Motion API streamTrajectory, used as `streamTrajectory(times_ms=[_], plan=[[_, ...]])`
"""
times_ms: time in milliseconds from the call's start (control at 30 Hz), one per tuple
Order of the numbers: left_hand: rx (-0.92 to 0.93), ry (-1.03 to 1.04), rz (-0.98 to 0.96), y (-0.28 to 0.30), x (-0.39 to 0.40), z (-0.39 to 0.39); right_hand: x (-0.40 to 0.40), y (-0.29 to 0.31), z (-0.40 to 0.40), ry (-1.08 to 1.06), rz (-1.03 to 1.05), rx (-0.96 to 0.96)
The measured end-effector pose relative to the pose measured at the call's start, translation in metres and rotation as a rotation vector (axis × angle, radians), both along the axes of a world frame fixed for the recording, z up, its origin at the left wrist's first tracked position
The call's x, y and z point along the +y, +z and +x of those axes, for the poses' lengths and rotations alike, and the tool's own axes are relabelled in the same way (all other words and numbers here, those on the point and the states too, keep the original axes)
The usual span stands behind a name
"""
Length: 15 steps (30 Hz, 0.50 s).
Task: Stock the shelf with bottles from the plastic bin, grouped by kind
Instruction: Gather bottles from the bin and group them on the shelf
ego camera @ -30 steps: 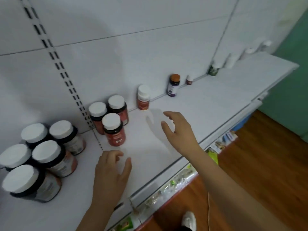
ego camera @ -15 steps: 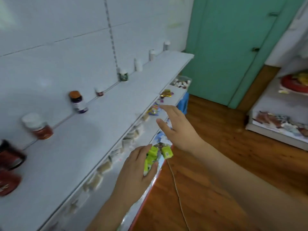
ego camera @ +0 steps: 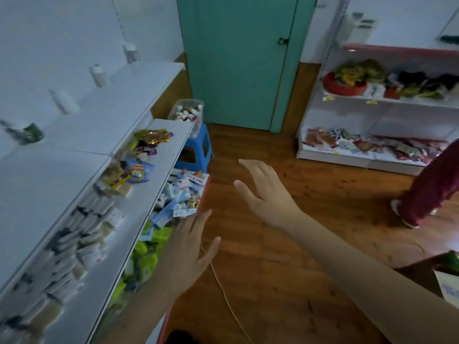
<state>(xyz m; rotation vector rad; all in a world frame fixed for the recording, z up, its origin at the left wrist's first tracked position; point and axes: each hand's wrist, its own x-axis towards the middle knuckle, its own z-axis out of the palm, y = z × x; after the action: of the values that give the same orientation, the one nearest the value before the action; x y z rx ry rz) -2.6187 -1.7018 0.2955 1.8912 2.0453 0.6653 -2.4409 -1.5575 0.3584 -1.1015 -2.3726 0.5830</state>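
The clear plastic bin full of small bottles stands on a blue stool at the far end of the shelving, by the green door. The white top shelf runs along the left wall; a green-labelled bottle and three white bottles stand spaced along its back. My left hand hovers open and empty beside the lower shelves. My right hand is open and empty above the wooden floor, well short of the bin.
Lower shelves on the left hold snack packets and small boxes. A second shelf unit with goods stands at the right. Another person's leg is at the right edge. A cardboard box sits bottom right. A thin cord lies on the floor.
My view has swung right, away from the jars on the shelf, toward the door and the bin. Both hands have left the shelf and now hang empty over the floor.
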Motion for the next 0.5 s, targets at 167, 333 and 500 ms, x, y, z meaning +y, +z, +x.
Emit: streamTrajectory(times_ms=[167, 333, 500], plan=[[0.096, -0.083, -0.046, -0.017, 0.069, -0.011, 0.061, -0.017, 0.000, -0.048, 0.006, -0.019], [0.134, -0.142, -0.075, -0.028, 0.160, -0.035, 0.138, -0.033, -0.026, -0.069, -0.021, -0.067], [0.133, -0.166, -0.083, -0.030, 0.255, -0.060, 0.224, -0.026, -0.050, -0.082, -0.026, -0.185]])
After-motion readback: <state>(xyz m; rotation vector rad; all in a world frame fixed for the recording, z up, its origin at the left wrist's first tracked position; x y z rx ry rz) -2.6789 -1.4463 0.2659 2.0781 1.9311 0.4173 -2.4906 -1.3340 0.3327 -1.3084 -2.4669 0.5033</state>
